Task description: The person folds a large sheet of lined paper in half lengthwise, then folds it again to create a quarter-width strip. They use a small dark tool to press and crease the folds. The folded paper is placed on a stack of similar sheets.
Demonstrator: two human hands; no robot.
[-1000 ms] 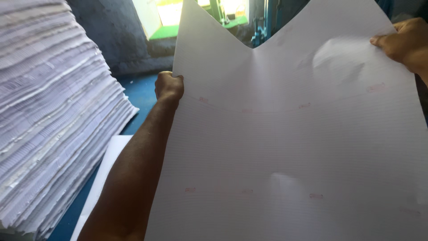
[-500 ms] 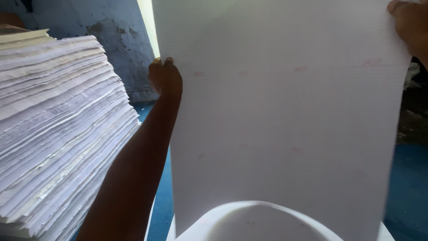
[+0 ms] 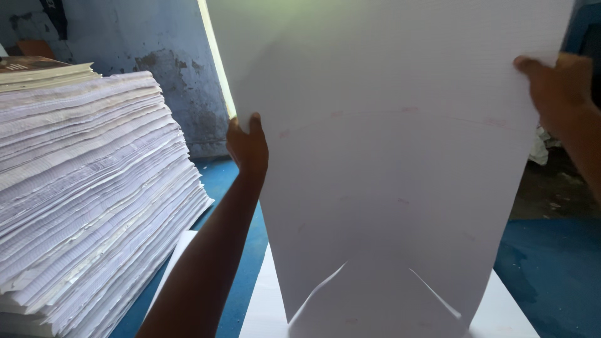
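A large white sheet of paper (image 3: pixel 388 175) with faint lines hangs upright in front of me and fills most of the head view. My left hand (image 3: pixel 247 145) pinches its left edge at mid height. My right hand (image 3: pixel 554 84) grips its right edge near the top. The sheet's lower end curls where it meets more white paper (image 3: pixel 269 313) lying flat below.
A tall, slanting stack of white sheets (image 3: pixel 87 194) stands at the left. Behind it is a worn blue-grey wall (image 3: pixel 156 56). A blue surface (image 3: pixel 544 275) shows at the lower right and between my left arm and the stack.
Both hands have lifted the sheet higher and stretched it flat; the sag along its top edge is gone. Its lower end now curls on the flat paper below.
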